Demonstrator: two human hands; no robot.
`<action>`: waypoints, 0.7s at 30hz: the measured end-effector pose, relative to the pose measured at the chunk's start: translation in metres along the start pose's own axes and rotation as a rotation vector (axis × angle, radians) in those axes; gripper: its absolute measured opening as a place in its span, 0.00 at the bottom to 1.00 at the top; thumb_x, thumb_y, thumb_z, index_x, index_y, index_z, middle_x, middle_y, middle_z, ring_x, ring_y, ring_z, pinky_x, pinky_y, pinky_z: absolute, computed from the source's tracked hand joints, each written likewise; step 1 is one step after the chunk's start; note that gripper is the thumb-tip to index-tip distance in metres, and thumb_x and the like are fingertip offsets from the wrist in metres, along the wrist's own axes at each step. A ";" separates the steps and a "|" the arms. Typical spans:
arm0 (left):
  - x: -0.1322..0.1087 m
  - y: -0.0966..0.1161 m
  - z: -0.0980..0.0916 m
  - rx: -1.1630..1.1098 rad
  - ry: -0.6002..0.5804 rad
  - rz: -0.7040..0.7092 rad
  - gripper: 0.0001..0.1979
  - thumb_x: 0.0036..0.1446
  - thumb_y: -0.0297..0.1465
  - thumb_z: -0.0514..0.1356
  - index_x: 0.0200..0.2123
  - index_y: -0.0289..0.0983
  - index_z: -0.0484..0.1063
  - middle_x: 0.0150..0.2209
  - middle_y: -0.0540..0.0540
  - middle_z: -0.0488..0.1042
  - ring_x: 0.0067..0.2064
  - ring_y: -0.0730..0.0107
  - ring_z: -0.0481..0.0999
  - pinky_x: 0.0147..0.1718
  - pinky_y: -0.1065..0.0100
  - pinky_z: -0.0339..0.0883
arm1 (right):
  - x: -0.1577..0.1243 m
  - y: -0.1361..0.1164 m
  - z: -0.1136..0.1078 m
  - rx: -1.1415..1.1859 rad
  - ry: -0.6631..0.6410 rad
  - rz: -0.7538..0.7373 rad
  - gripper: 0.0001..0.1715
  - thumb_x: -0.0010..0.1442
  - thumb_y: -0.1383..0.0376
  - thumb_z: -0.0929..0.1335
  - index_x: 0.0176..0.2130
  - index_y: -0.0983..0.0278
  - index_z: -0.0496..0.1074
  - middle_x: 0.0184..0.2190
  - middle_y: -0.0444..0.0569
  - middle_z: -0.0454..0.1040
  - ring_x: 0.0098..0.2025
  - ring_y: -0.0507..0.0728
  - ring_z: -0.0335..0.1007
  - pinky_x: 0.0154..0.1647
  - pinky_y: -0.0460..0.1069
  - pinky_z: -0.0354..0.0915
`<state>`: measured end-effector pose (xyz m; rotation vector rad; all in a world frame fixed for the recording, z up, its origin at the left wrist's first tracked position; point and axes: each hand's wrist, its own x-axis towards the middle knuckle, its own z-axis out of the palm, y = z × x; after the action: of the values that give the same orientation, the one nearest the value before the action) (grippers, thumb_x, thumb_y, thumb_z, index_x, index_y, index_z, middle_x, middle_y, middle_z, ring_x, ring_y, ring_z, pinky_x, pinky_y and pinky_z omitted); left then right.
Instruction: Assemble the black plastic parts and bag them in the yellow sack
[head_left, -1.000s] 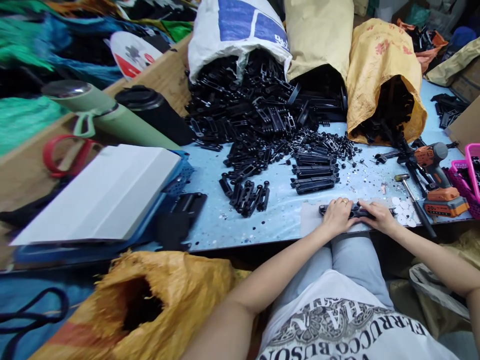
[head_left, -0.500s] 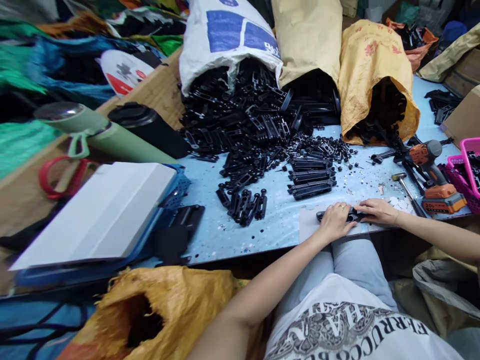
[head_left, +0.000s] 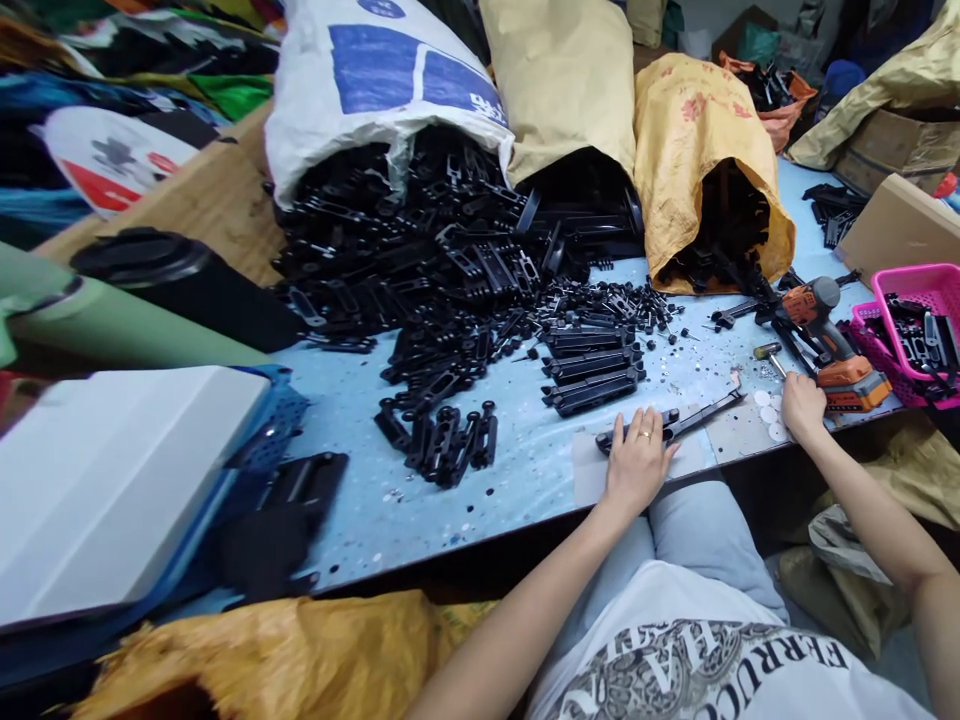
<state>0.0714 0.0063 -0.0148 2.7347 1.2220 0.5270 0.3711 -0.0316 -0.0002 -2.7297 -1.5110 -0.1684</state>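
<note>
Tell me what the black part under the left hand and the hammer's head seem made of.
Black part: probably moulded plastic, satin, judging by its even black and soft highlights. Hammer head: likely metal, perhaps brass, from its dull yellowish tone.

The tabletop (head_left: 525, 450) was light blue, speckled dark; the near long part (head_left: 709, 412) was black, like the far heap of parts (head_left: 420, 260). The far-left sack (head_left: 360, 90) was white with blue blocks; the far-right sack (head_left: 675, 150) was orange-yellow with red floral prints. The hammer (head_left: 771, 356) had a silvery shaft, the drill (head_left: 847, 378) was orange and dark, the right-hand basket (head_left: 926, 283) bright pink.
</note>
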 end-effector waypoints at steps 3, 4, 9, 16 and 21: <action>-0.008 0.001 0.004 0.014 -0.034 0.012 0.27 0.60 0.36 0.51 0.59 0.29 0.58 0.60 0.32 0.60 0.63 0.52 0.56 0.61 0.49 0.45 | -0.013 -0.016 -0.031 0.248 -0.030 -0.097 0.17 0.65 0.63 0.55 0.46 0.67 0.66 0.38 0.59 0.73 0.37 0.63 0.70 0.34 0.52 0.60; -0.009 0.001 0.004 0.018 -0.044 0.011 0.27 0.60 0.37 0.51 0.60 0.30 0.57 0.60 0.32 0.59 0.63 0.52 0.55 0.61 0.49 0.45 | -0.020 -0.025 -0.045 0.347 -0.028 -0.160 0.17 0.65 0.60 0.55 0.46 0.65 0.66 0.36 0.56 0.74 0.35 0.61 0.70 0.33 0.51 0.60; -0.009 0.000 0.005 0.029 -0.048 0.006 0.27 0.61 0.38 0.49 0.61 0.30 0.56 0.61 0.33 0.58 0.64 0.52 0.54 0.60 0.47 0.45 | -0.074 -0.073 -0.082 0.533 -0.127 -0.407 0.20 0.67 0.54 0.52 0.43 0.58 0.65 0.24 0.47 0.71 0.24 0.57 0.67 0.25 0.48 0.56; -0.011 -0.005 0.001 0.021 -0.030 0.062 0.27 0.61 0.38 0.49 0.60 0.30 0.58 0.61 0.33 0.58 0.63 0.52 0.55 0.61 0.47 0.44 | -0.066 -0.066 -0.060 0.293 -0.150 -0.411 0.21 0.67 0.52 0.52 0.39 0.58 0.65 0.22 0.46 0.71 0.22 0.57 0.67 0.24 0.47 0.51; -0.008 -0.022 -0.006 0.035 -0.022 0.113 0.21 0.62 0.34 0.49 0.56 0.31 0.63 0.55 0.34 0.66 0.57 0.53 0.64 0.58 0.50 0.49 | -0.004 -0.032 -0.053 0.163 0.007 -0.300 0.24 0.67 0.55 0.52 0.38 0.65 0.68 0.24 0.56 0.73 0.26 0.60 0.67 0.28 0.51 0.56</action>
<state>0.0487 0.0149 -0.0161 2.8438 1.0869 0.4889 0.3373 -0.0212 0.0504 -2.3661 -1.8360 -0.0546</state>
